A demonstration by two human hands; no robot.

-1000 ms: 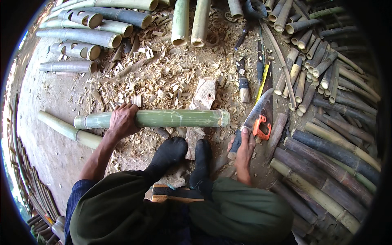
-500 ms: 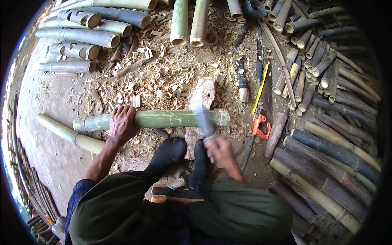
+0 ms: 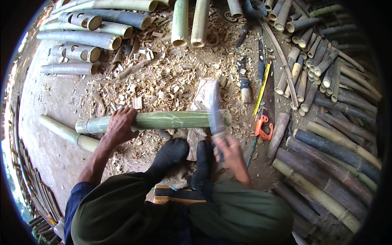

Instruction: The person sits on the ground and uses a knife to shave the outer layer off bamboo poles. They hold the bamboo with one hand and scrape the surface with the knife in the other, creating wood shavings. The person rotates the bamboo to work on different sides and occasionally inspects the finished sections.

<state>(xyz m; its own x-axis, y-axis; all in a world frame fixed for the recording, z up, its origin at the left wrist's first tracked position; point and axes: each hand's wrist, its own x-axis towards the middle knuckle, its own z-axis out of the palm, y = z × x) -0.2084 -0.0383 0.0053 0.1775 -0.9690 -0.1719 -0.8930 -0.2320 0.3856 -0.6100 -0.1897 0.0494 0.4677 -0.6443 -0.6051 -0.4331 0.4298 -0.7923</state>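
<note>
A thick green bamboo pole [image 3: 175,120] lies crosswise in front of my feet, its right part resting on a pale wooden block [image 3: 203,97]. Toward the pole's left end, my left hand [image 3: 121,124] is wrapped over it. My right hand [image 3: 231,152] is closed round the handle of a machete with a broad, slightly blurred blade [image 3: 215,109]. The blade crosses over the pole near its right end and hides part of it. Whether the edge touches the bamboo I cannot tell.
Wood chips [image 3: 163,87] cover the ground beyond the pole. An orange-handled saw [image 3: 263,127], a yellow measuring tape [image 3: 262,92] and a sheathed tool [image 3: 244,83] lie to the right. Stacked bamboo [image 3: 322,171] fills the right side; cut green lengths [image 3: 79,38] lie far left.
My right hand and the machete have shifted a little to the right along the pole. My left hand keeps its hold, its thumb now showing more.
</note>
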